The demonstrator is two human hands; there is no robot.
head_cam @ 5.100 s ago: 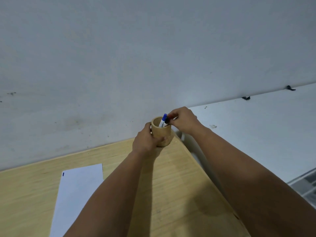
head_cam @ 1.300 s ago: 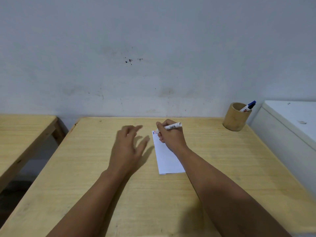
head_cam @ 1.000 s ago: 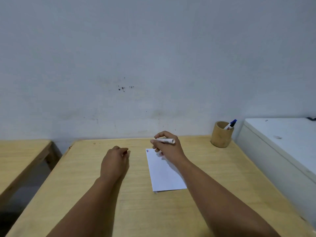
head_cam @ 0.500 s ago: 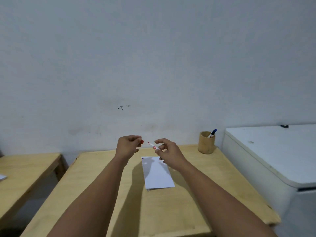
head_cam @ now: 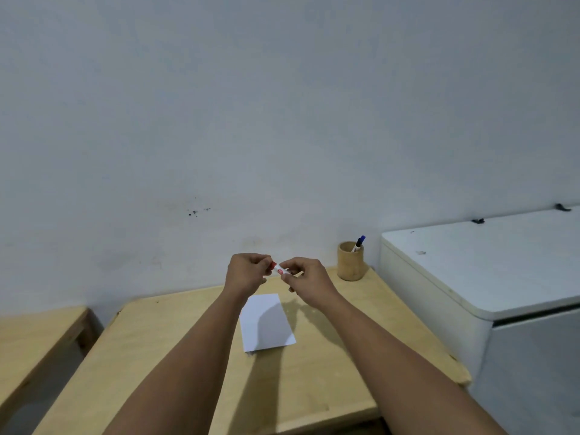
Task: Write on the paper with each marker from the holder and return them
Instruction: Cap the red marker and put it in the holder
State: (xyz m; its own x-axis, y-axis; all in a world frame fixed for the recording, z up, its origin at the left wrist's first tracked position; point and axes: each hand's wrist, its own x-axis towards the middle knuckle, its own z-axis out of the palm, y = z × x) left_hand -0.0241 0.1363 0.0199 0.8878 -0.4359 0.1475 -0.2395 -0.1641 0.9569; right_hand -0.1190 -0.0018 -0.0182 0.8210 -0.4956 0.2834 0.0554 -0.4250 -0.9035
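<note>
Both hands are raised above the far part of the wooden table [head_cam: 175,365]. My right hand [head_cam: 306,279] pinches the white barrel of a red marker [head_cam: 280,270]. My left hand [head_cam: 248,273] is closed on its red cap [head_cam: 273,264], which meets the barrel's end. A white sheet of paper [head_cam: 266,323] lies flat on the table below the hands. The bamboo holder [head_cam: 350,261] stands at the table's far right corner with a blue marker [head_cam: 358,243] leaning out of it.
A white chest with a closed lid [head_cam: 489,268] stands right against the table's right edge. A second wooden table [head_cam: 34,337] sits to the left across a narrow gap. A grey wall runs just behind the holder.
My hands lifted off the paper after the right one wrote on it. The cap in my left hand and the marker in my right came together. The view tilted up.
</note>
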